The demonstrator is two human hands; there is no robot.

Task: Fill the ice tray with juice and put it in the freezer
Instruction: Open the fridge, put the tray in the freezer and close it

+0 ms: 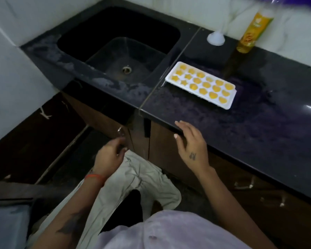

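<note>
Dark stone counter [258, 133], black sink [118, 56] at far left. White ice tray [201, 85] lies flat on counter just right of sink, cells filled with orange juice. Juice bottle [253, 31] and white funnel [216, 38] stand at far wall. Right hand [188, 142] spread, empty, fingertips at counter's near edge. Left hand [109, 153] loosely curled below counter, holding nothing.

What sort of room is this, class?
Most likely a home kitchen: a dark sunken sink set in a black stone countertop, with brown wooden cabinet doors below.
</note>
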